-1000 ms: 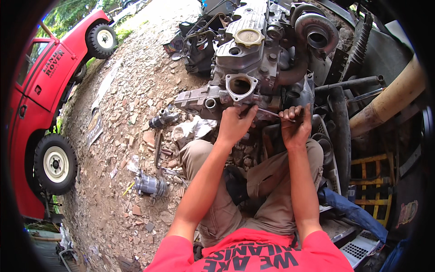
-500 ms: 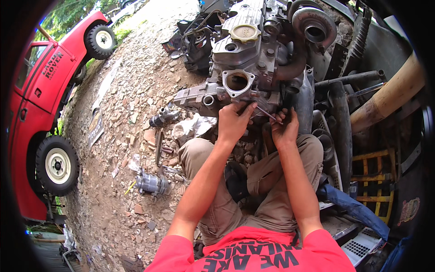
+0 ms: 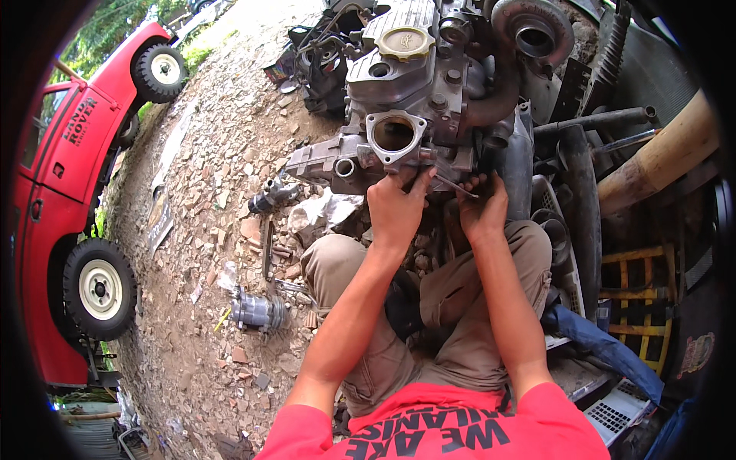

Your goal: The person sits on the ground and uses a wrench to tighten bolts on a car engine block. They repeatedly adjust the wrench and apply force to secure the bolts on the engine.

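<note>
A partly stripped engine (image 3: 391,73) stands in front of me, with a round oil filler cap on top and a three-bolt flanged opening (image 3: 395,136) facing me. Just below that opening, my left hand (image 3: 395,211) is closed, thumb and forefinger pinching the inner end of a slim metal rod-like tool (image 3: 454,185). The tool slants down to my right hand (image 3: 484,205), whose curled fingers hold its outer end. Its exact kind does not show, and my left fingers hide where it meets the engine.
A turbocharger (image 3: 533,38) sits on the engine's right side. Pipes and a bamboo pole (image 3: 659,157) crowd the right. On the stony ground at left lie a cylindrical metal part (image 3: 259,310), a white rag (image 3: 326,211) and a dark metal fitting (image 3: 274,194). A red vehicle (image 3: 65,199) stands farther left.
The view has shifted slightly, so the engine sits a little higher and farther left. Both hands keep their hold on the tool, which lies at a slightly flatter slant.
</note>
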The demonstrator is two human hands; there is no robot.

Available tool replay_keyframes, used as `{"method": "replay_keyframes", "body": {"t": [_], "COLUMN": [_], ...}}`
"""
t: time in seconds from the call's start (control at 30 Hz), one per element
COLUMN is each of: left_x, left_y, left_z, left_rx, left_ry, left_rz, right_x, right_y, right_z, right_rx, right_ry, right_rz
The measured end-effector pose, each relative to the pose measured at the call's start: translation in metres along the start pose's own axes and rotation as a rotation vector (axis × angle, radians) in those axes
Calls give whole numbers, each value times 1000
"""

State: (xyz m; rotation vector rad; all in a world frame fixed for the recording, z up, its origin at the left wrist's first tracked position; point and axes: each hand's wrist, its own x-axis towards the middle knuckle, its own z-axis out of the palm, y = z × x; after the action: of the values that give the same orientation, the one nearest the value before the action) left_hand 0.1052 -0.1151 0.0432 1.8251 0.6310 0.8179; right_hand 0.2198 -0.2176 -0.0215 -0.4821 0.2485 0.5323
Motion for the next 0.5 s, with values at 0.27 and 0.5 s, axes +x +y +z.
{"method": "replay_keyframes", "body": {"t": [0.27, 0.5], "left_x": [7, 11], "left_y": [-3, -7], "left_z": [-11, -12], "left_rx": [-117, -250], "left_ry": [-156, -226], "left_rz": [-112, -226], "right_x": [-32, -64], "right_y": [-25, -34], "right_z": [31, 50], "right_rx": [28, -202], "right_ry": [-41, -336], "right_rz": [-79, -378]}}
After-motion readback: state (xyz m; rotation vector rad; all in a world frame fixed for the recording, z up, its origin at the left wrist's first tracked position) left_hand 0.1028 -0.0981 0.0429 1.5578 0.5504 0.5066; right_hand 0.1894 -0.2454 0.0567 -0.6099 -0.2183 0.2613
